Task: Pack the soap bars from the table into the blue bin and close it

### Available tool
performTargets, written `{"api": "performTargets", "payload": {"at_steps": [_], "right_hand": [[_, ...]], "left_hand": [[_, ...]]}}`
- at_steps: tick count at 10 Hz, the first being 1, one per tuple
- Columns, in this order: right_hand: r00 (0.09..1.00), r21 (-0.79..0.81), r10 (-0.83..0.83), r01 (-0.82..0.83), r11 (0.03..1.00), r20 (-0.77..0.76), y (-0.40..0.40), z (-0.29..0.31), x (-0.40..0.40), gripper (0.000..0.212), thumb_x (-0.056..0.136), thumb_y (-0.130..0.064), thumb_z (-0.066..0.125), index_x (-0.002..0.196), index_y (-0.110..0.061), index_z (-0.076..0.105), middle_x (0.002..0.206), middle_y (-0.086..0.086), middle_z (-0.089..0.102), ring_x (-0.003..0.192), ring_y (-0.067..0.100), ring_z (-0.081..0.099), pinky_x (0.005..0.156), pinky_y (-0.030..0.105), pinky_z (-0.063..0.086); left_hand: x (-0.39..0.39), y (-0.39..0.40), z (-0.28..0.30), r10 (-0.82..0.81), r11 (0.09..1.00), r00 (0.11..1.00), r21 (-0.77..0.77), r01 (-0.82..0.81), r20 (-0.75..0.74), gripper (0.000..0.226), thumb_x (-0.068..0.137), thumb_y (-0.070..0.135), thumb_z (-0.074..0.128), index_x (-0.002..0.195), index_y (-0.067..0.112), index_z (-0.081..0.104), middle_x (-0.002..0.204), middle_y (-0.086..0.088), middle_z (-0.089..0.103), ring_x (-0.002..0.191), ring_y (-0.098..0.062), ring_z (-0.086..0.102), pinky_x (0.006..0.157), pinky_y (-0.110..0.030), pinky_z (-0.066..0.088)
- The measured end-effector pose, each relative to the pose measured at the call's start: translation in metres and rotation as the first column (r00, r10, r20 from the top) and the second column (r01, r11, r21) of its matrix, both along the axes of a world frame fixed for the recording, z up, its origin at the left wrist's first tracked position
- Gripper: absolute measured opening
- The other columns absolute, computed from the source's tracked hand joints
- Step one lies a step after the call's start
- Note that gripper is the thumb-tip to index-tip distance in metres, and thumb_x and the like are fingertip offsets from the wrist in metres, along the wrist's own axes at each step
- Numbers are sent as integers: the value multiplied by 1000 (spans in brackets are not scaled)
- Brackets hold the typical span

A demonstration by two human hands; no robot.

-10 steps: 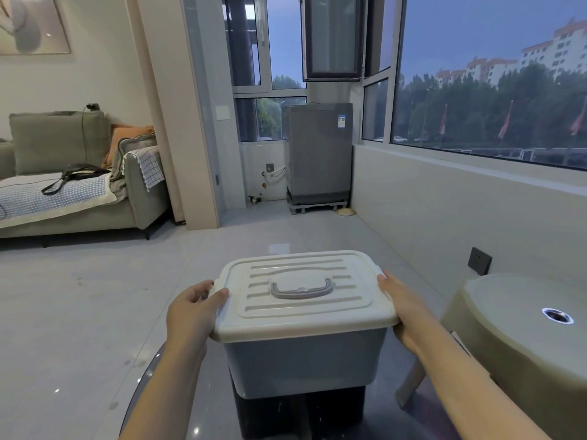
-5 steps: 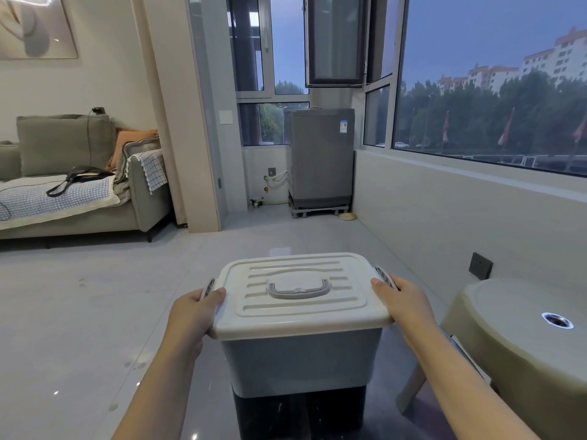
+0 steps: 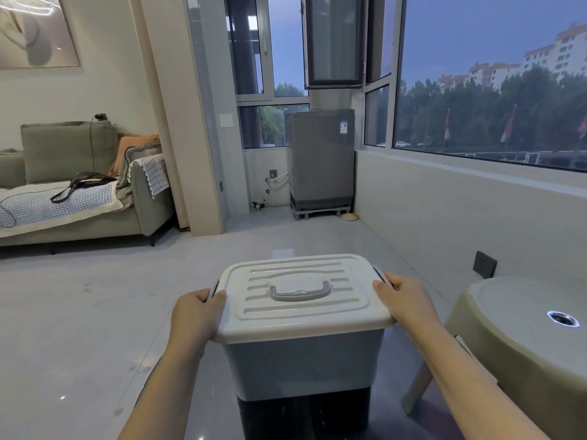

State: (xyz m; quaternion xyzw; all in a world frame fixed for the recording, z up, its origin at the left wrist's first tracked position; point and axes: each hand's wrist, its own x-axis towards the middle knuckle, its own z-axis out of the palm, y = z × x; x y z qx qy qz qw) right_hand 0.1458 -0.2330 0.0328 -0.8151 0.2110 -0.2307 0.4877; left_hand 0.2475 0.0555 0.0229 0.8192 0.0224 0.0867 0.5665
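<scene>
The blue bin (image 3: 305, 363) stands on a dark glass table (image 3: 400, 417) in front of me, with its white lid (image 3: 301, 296) sitting flat on top; a grey handle lies folded in the lid's middle. My left hand (image 3: 195, 315) grips the lid's left edge over the side latch. My right hand (image 3: 408, 300) grips the right edge over the other latch. No soap bars are visible; the bin's inside is hidden by the lid.
A beige round stool (image 3: 524, 338) stands close on the right. A grey sofa (image 3: 79, 185) is at the far left, a grey washing machine (image 3: 320, 160) by the windows ahead, and tiled floor lies between.
Both hands have shifted slightly up along the lid's sides and now curl over the side latches. The bin has stayed in place.
</scene>
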Motion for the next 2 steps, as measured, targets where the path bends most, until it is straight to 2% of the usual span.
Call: {"api": "performTargets", "payload": {"at_steps": [1, 2], "right_hand": [[999, -14, 15, -15, 1000, -52, -2, -2, 2, 22, 90, -21, 48, 102, -18, 66, 74, -5, 61, 65, 10, 52, 49, 23, 34], [995, -55, 19, -25, 998, -97, 2, 4, -1, 42, 91, -27, 49, 130, -13, 51, 110, 5, 64, 96, 20, 59, 69, 29, 48]], "left_hand": [[-2, 0, 3, 11, 994, 1000, 107, -10, -9, 22, 88, 21, 52, 71, 8, 51, 70, -14, 42, 65, -23, 39, 61, -34, 31], [-5, -10, 12, 53, 930, 998, 361, -65, 43, 34, 92, 29, 46, 106, 2, 61, 104, -17, 64, 100, -36, 56, 85, -39, 44]]}}
